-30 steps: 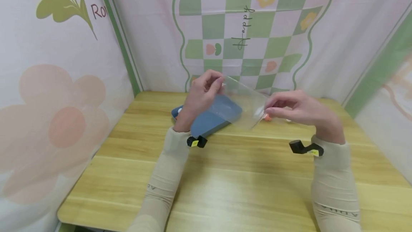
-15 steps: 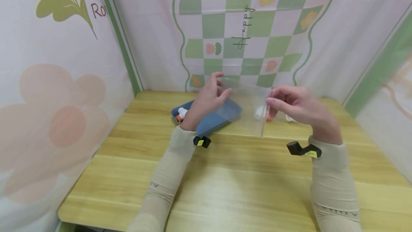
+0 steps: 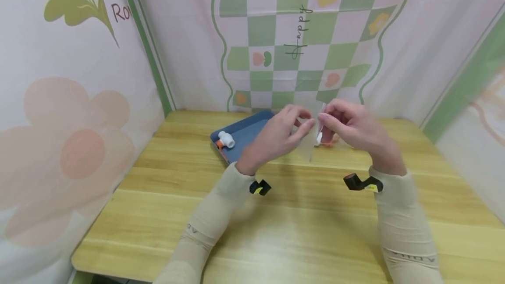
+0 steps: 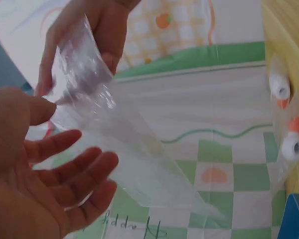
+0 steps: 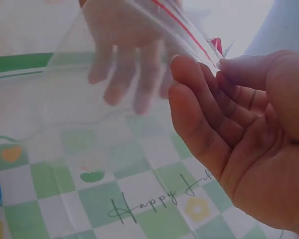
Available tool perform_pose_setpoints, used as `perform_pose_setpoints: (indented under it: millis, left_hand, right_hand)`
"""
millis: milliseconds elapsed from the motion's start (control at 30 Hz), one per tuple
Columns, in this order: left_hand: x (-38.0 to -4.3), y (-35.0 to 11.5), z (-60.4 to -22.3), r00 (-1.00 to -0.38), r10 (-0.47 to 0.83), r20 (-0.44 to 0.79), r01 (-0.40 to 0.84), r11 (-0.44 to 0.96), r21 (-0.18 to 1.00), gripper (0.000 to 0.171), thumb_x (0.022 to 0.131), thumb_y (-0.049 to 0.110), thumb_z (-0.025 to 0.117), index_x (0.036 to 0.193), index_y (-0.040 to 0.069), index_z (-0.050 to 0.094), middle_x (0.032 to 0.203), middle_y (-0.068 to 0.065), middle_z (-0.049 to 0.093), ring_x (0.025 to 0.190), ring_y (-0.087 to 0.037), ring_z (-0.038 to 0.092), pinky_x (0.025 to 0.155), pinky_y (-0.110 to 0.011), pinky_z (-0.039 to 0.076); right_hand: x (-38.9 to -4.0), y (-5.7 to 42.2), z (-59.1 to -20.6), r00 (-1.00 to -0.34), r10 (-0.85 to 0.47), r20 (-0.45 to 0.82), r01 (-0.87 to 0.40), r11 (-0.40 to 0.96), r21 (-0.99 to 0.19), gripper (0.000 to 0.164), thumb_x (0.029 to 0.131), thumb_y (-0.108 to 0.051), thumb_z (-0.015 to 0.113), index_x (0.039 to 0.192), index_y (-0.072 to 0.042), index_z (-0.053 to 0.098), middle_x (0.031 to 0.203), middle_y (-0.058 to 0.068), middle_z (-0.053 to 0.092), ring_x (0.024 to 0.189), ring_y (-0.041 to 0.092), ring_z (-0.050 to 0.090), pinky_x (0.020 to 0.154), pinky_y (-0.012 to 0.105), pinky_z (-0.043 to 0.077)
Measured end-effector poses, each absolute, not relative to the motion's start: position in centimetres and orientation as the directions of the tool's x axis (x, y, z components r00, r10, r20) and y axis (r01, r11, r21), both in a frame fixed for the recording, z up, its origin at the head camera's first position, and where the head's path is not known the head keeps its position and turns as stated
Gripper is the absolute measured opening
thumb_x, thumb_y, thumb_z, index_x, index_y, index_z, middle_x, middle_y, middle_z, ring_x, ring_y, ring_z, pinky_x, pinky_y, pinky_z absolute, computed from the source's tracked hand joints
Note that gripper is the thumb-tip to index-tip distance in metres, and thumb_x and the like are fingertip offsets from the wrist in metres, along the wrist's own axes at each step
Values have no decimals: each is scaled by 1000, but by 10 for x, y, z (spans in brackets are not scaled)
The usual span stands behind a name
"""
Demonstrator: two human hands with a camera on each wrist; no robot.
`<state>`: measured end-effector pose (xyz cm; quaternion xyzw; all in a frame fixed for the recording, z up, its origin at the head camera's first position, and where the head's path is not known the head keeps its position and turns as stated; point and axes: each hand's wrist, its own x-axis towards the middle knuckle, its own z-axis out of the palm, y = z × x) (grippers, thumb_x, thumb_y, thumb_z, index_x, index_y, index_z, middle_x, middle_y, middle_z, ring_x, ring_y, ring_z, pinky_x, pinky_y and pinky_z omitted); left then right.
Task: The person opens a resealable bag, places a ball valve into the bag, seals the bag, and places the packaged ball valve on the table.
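A clear zip bag (image 4: 134, 154) with a red seal line hangs in the air between the hands. My right hand (image 3: 355, 126) pinches its sealed edge between thumb and fingertips, as the right wrist view shows. Close to the bag is my left hand (image 3: 276, 137), its fingers loosely bent and spread; in the left wrist view its thumb lies at the bag's edge, and I cannot tell whether it touches. At the tray's left end lies a white ball valve (image 3: 226, 139) with an orange handle. Another white fitting (image 4: 294, 147) with orange shows in the left wrist view.
The blue tray (image 3: 242, 134) stands at the back left of the wooden table (image 3: 300, 231), partly behind my left forearm. Orange and white pieces (image 3: 334, 140) lie beyond my right hand, partly hidden. A patterned curtain (image 3: 260, 30) closes off the back.
My left hand has let go of the bag's far side and moved right, towards my right hand. The bag has turned nearly edge-on, and more of the tray and valve shows.
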<state>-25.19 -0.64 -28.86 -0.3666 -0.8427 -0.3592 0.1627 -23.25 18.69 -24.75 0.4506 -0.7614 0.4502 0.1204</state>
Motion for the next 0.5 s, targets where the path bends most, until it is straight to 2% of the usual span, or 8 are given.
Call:
perform_pose_setpoints:
  millis: [167,367,500]
  left_hand:
    - [-245,0,-290,-567,551,612,822,335,460,27,95,31,49,112,11,55,101,5,57,89,-1,53,77,-10,42]
    - [-243,2,-290,-538,575,616,843,358,402,34,90,36,58,114,12,53,101,6,58,86,0,53,74,-8,42]
    - [-242,1,-288,-538,594,598,843,367,393,29,92,31,54,113,11,55,100,6,59,85,0,54,74,-8,42]
  right_hand:
    - [-233,185,-250,-575,-558,598,-793,201,-575,12,87,13,51,81,3,55,64,11,60,53,17,59,47,21,47]
    - [-233,184,-250,-595,-513,618,-786,213,-581,11,87,12,53,81,4,57,65,11,58,54,13,56,50,20,46]
    - [-234,183,-251,-602,-494,628,-786,229,-574,9,87,10,55,81,3,57,63,10,57,53,14,53,48,20,44]
